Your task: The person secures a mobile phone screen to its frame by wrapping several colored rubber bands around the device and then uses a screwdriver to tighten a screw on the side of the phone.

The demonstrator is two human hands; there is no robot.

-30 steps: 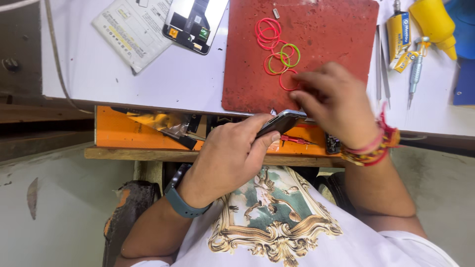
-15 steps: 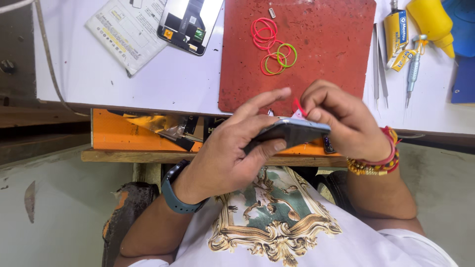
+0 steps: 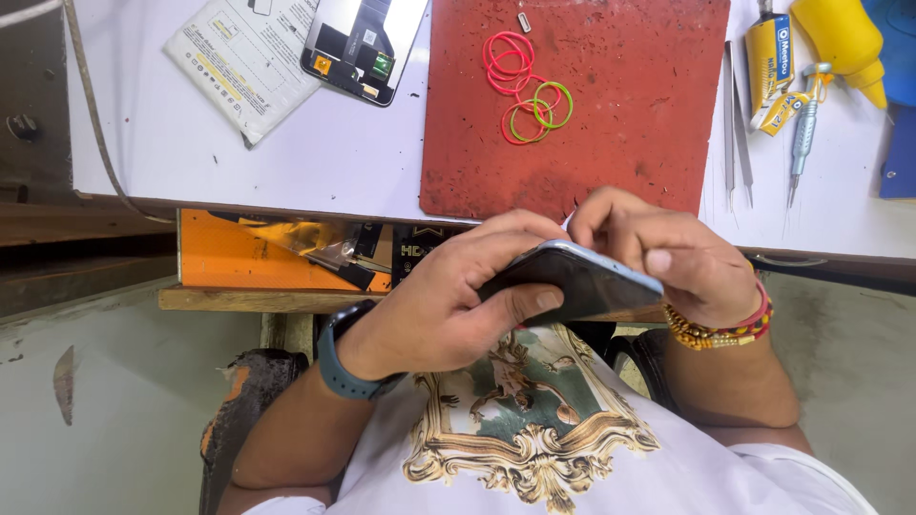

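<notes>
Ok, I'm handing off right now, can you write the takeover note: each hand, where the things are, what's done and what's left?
Left hand: grips the dark phone from the side, thumb along its lower edge.
Right hand: fingertips pinch at the phone's upper edge, above the lap.
On the table: red mat with loose rubber bands, a separate phone part, tweezers, screwdriver, yellow bottle.
Done: not clear from this view.
Left: phone not yet set down; bands and tools lie untouched.
</notes>
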